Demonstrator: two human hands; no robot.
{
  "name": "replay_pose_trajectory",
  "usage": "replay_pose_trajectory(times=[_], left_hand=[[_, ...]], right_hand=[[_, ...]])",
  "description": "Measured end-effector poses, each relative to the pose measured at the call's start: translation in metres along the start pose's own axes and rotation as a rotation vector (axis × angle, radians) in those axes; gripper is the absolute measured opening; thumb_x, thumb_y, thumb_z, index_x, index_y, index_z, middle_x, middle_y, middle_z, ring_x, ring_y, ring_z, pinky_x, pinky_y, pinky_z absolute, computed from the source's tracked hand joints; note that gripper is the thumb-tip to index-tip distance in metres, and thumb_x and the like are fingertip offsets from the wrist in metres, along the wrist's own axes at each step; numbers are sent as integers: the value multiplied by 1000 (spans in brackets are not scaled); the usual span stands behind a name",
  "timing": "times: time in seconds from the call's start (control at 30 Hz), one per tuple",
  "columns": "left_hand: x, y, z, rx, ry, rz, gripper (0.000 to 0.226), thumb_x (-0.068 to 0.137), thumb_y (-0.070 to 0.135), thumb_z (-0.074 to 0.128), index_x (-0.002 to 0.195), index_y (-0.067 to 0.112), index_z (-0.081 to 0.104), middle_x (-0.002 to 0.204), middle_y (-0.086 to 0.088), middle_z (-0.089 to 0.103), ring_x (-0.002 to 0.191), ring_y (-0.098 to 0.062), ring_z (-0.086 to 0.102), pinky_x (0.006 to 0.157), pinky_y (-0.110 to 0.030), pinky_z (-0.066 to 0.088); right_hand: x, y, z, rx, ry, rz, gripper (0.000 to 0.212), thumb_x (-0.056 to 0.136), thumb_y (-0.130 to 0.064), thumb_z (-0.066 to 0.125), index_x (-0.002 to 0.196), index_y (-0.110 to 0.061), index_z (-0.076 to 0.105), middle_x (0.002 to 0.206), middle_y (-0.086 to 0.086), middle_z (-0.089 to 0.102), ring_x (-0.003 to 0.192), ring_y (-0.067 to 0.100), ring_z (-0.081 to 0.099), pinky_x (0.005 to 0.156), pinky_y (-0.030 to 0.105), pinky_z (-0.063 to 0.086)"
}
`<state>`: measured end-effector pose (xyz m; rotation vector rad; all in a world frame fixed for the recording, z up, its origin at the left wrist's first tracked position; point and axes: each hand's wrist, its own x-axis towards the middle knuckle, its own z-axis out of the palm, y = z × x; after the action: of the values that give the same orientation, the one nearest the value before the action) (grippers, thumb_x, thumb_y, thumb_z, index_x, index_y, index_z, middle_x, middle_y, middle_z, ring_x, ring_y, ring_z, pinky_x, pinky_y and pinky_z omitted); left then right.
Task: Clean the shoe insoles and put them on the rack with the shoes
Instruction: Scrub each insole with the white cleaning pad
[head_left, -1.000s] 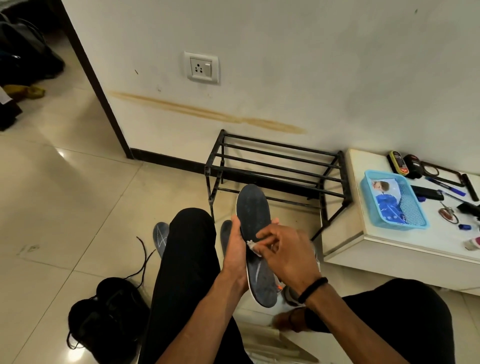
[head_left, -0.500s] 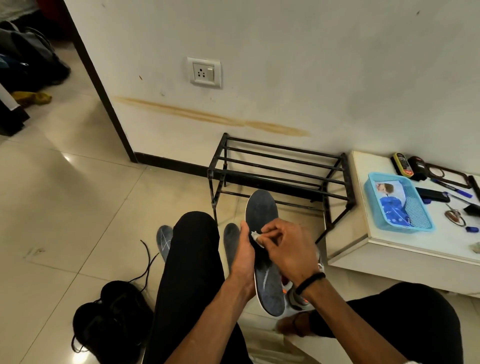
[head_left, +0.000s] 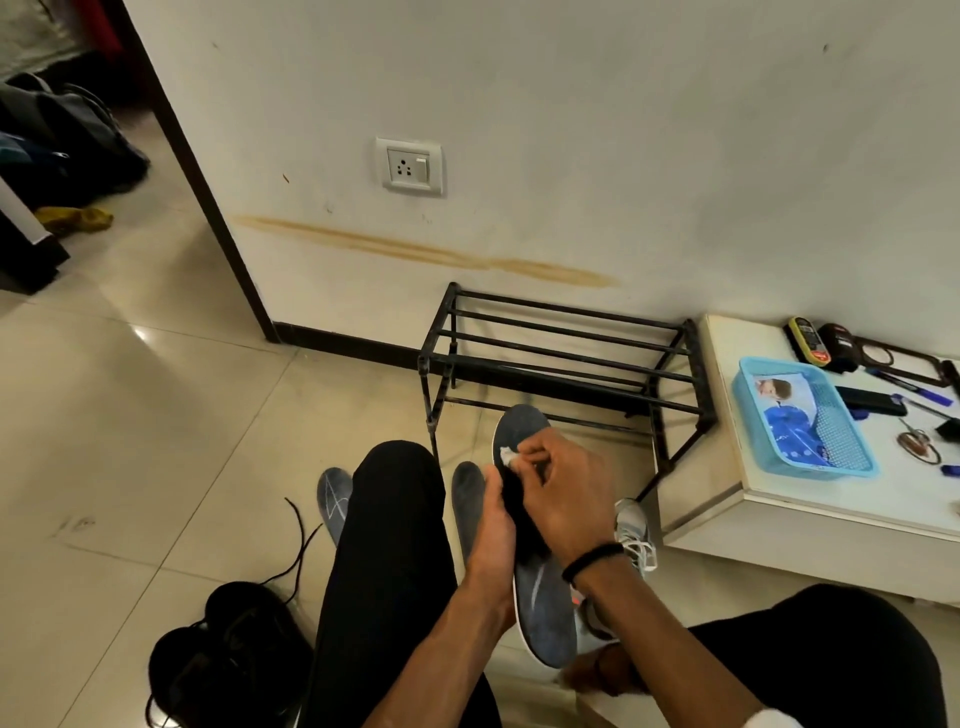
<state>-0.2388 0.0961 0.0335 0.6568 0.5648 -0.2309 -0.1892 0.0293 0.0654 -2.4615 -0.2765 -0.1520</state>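
Wiping goes best with short strokes toward the toe while the left hand (head_left: 496, 525) grips the insole (head_left: 543, 618) firm at mid-length; the right hand (head_left: 563, 488) pinches a small white wipe (head_left: 506, 455) on its toe end. Two more insoles (head_left: 332, 501) lie on the tiled floor (head_left: 130, 441) beyond the knee. Farther, the rack (head_left: 561, 358) stands at the wall, beside a tabletop (head_left: 737, 488) with a blue tray (head_left: 748, 395).
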Motion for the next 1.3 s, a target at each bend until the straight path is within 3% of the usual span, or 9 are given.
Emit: replay_pose_trajectory(times=[0.07, 0.17, 0.3, 0.5, 0.63, 0.73, 0.93, 1.07, 1.3], left_hand=[[-5, 1, 1, 10, -35, -11, 58, 107, 52, 29, 115, 13, 70, 103, -12, 78, 94, -20, 76, 73, -30, 61], [-7, 11, -5, 7, -75, 37, 61, 108, 48, 29, 118, 7, 74, 117, -21, 73, 107, -28, 72, 87, -36, 61], [-2, 21, -9, -65, -50, 59, 79, 105, 56, 27, 81, 7, 83, 90, -18, 78, 79, -24, 77, 62, -30, 62], [-3, 16, -11, 39, 8, 28, 68, 104, 62, 29, 127, 12, 69, 122, -19, 72, 113, -30, 71, 96, -40, 55], [-5, 17, -5, 43, -30, 26, 68, 102, 65, 32, 117, 16, 76, 131, -29, 63, 110, -38, 60, 85, -42, 52], [-3, 20, -5, 31, -33, 33, 73, 100, 69, 35, 125, 11, 71, 126, -31, 61, 104, -35, 59, 82, -41, 50], [0, 22, -10, 13, -67, 48, 78, 99, 70, 35, 127, 5, 68, 111, -23, 66, 85, -30, 62, 76, -41, 50], [-2, 18, -2, 23, -59, 26, 77, 98, 72, 37, 128, 10, 69, 112, -22, 65, 91, -29, 60, 78, -40, 49], [3, 29, -10, 10, -130, 15, 75, 101, 69, 34, 126, 8, 69, 108, -25, 64, 86, -30, 60, 75, -40, 47]], right_hand=[[23, 2, -1, 1, 20, 40, 10, 85, -31, 77, 89, -30, 67, 78, -18, 68, 74, -1, 64, 71, 30, 58], [27, -2, -7, 94, -102, 78, 12, 82, -30, 80, 88, -27, 70, 75, -20, 64, 69, -9, 60, 67, 7, 48], [-7, -7, -17, 233, -320, 62, 15, 79, -24, 84, 88, -25, 73, 76, -13, 72, 71, -7, 65, 63, 9, 49], [9, 3, -10, 113, -149, 22, 13, 82, -31, 81, 90, -32, 71, 76, -21, 69, 75, -8, 65, 73, 20, 57], [32, 5, -8, -3, -45, 7, 9, 87, -35, 75, 93, -33, 69, 78, -24, 63, 73, -6, 59, 73, 24, 56], [37, 8, -10, 24, -24, 7, 9, 85, -32, 77, 91, -31, 71, 80, -20, 66, 70, -6, 59, 71, 21, 55], [23, 19, -22, -41, -232, -79, 16, 79, -30, 82, 87, -33, 69, 79, -18, 70, 75, -4, 63, 71, 22, 55], [30, 19, -19, -45, -100, -19, 13, 85, -31, 77, 95, -32, 69, 83, -19, 67, 78, -6, 61, 69, 12, 50], [52, 3, -9, 125, -4, -22, 16, 86, -20, 76, 101, -25, 71, 89, -13, 71, 85, 0, 66, 84, 25, 58]])
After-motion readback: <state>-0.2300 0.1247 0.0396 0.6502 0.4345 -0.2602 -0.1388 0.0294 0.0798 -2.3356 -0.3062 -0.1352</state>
